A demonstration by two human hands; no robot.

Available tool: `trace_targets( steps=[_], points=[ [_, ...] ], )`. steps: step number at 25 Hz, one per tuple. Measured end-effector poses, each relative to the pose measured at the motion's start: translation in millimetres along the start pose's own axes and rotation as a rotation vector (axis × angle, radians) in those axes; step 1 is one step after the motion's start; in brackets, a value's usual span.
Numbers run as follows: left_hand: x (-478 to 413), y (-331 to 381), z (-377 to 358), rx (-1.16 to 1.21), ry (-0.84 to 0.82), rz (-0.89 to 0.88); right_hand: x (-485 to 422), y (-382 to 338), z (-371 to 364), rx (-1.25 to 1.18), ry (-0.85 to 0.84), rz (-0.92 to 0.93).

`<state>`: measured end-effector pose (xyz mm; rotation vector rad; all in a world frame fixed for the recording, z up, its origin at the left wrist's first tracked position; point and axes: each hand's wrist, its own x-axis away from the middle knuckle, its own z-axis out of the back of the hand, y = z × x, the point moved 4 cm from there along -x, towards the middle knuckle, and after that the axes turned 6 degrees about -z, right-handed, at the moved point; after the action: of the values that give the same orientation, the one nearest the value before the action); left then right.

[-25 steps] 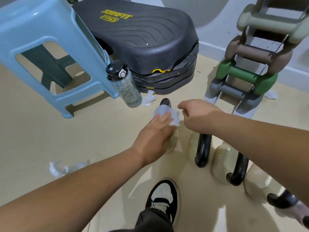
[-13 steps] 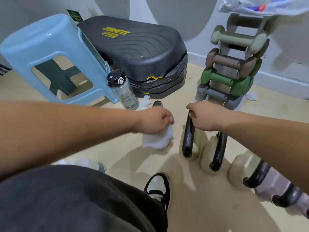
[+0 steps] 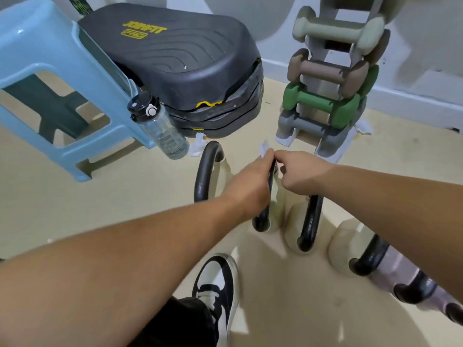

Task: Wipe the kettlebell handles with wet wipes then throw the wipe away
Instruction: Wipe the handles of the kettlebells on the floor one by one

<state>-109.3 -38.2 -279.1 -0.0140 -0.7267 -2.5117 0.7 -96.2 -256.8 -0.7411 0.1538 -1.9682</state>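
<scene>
Several kettlebells with pale bodies and black handles stand in a row on the floor. My left hand (image 3: 250, 182) grips the second kettlebell's handle (image 3: 262, 220) near its top, with the white wet wipe (image 3: 264, 149) sticking out above the fingers. My right hand (image 3: 302, 171) meets it from the right, fingers curled and pinching a bit of the wipe at the same handle. The first handle (image 3: 208, 171) is free at the left. A third handle (image 3: 310, 221) and a fourth (image 3: 370, 259) lie under my right forearm.
A blue plastic stool (image 3: 50, 78) and a clear water bottle (image 3: 162, 128) stand at the left, a black step platform (image 3: 180, 58) behind them. A dumbbell rack (image 3: 330, 91) stands at the back right. A crumpled wipe (image 3: 198, 146) lies near the bottle. My shoe (image 3: 218, 291) is below.
My left hand moved right with the wipe, from beside the first kettlebell onto the second handle. My right hand stayed at that handle's top. The view tilted down.
</scene>
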Motion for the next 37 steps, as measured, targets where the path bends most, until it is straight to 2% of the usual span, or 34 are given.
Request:
trace_targets(
  steps=[2,5,6,10,14,17,19,21,23,25,28,33,35,37],
  points=[
    [12.3,1.2,-17.7,-0.086,0.009,-0.095,-2.8,1.5,3.9,0.017,-0.018,-0.002],
    [41.2,19.7,-30.8,-0.453,0.067,-0.295,-4.4,2.9,17.5,0.094,-0.03,-0.045],
    [55.8,24.9,-39.3,-0.442,0.052,-0.302,-2.6,1.6,21.1,0.125,-0.045,-0.055],
    [87.5,35.0,-53.5,-0.257,0.052,-0.194,13.1,-8.8,23.1,0.221,-0.096,-0.014],
    [48.0,35.9,-16.7,-0.038,-0.045,-0.013,40.3,-20.7,31.7,0.276,-0.122,0.042],
    [29.3,34.2,-1.9,-0.055,0.024,0.093,53.2,-22.7,49.3,0.242,-0.087,0.024],
    [27.7,29.3,-2.3,-0.04,0.142,0.081,46.2,-20.2,49.1,0.142,-0.042,-0.009],
    [24.8,18.1,-6.7,0.071,0.262,0.069,26.6,-18.9,38.2,-0.001,-0.003,-0.051],
    [26.5,5.0,-14.4,0.269,0.326,0.189,8.1,-17.9,21.7,-0.168,0.058,-0.14],
    [36.9,3.3,-34.0,0.369,0.292,0.256,3.8,-18.0,1.7,-0.316,0.115,-0.24],
    [46.3,8.2,-52.1,0.371,0.291,0.336,16.0,-16.4,-29.9,-0.495,0.075,-0.319],
    [51.2,2.9,-48.8,0.387,0.187,0.301,26.5,-13.8,-37.8,-0.995,0.14,-0.423],
    [51.3,2.4,-41.2,0.335,0.141,0.26,24.7,-18.5,-47.5,-1.126,0.1,-0.452],
    [45.7,-9.3,-29.7,0.218,0.019,0.253,20.2,-19.4,-52.5,-1.177,0.099,-0.507]
  ],
)
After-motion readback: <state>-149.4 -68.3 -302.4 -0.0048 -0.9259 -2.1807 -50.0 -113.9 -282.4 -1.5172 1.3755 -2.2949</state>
